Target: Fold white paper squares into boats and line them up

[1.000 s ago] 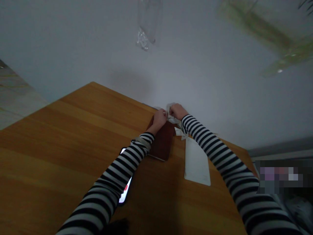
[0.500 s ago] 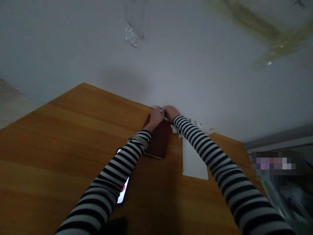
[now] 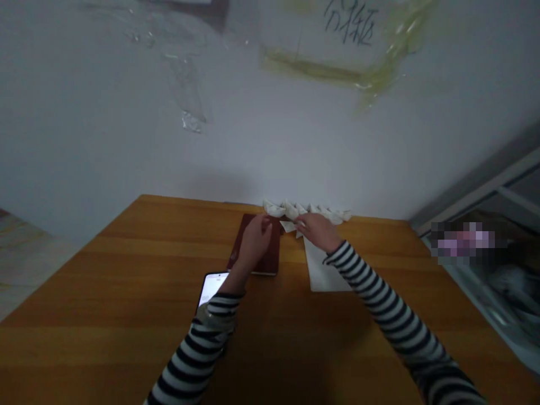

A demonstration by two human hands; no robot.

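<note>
Fingers (image 3: 300, 224) of the right hand (image 3: 317, 232) sit together at the far end of the worktop (image 3: 126, 315), tips right at a small white triangular scrap (image 3: 288, 226); whether they pinch it, I can't tell from here. Left hand (image 3: 257, 242) is down on a dark red notebook (image 3: 270, 247), its fingers bunched on the cover, no clear grip showing. Along the far edge runs a row of folded white pieces (image 3: 307, 211), paper by the look, just beyond both hands. Under the right hand, a long white sheet (image 3: 323, 270) lies flat, just right of the notebook. Near left, a phone (image 3: 212, 288) with its screen lit sits just beside the left wrist (image 3: 230, 287), and striped sleeves (image 3: 379, 304) cover both arms.
</note>
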